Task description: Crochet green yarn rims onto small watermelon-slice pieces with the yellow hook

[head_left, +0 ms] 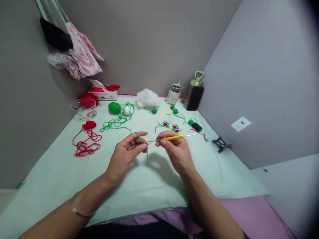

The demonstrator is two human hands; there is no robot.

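Over the middle of the table, my right hand (175, 147) grips a crochet hook by its yellow handle (175, 137). The hook's thin metal tip points left, to the fingertips of my left hand (127, 149). Green yarn (147, 153) runs over the left fingers and is pinched between thumb and fingers, with a short end hanging down. Something thin and white shows at the hook tip, too small to make out. Behind the hands lie a green yarn ball (114, 108) with tangled strands, and small red-and-green crocheted pieces (175, 127).
Red yarn (87, 142) lies at left by a clear plastic tub (84, 110) and a tissue box (106, 94). White stuffing (148, 98), a pen can (174, 94), a bottle (196, 79) and a phone (195, 98) stand at the back. A black clip (220, 145) is at right.
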